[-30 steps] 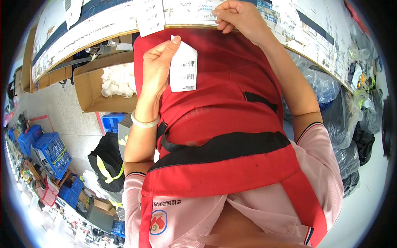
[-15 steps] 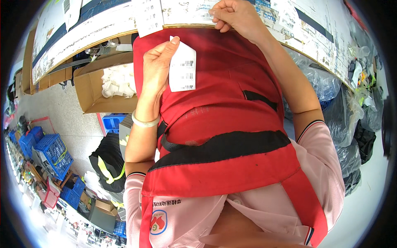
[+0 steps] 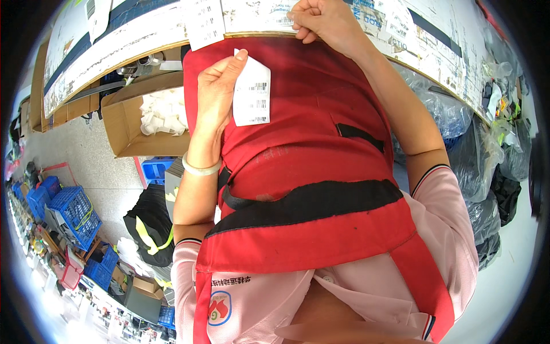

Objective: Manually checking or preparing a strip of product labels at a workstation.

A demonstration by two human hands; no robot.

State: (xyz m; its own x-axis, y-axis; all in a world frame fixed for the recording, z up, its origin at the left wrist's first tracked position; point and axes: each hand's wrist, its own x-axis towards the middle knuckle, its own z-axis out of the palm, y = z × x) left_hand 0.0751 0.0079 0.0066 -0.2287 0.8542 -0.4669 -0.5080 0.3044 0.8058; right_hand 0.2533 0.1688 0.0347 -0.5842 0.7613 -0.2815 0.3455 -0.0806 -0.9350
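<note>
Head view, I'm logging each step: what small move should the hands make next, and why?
Probably lift the white label up to the table edge. The left hand holds it against the red apron, while the right hand already rests at the printed sheets there.

L hand (image 3: 216,94) raised, fingers straight, thumb pinching, wrist bent, forearm upright. R hand (image 3: 322,20) higher, fingers curled tight in a fist-like grip, arm stretched fwd.

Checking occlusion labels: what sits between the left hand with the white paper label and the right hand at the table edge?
Head view: only red apron fabric between left hand, holding the white paper label, and right hand.
</note>
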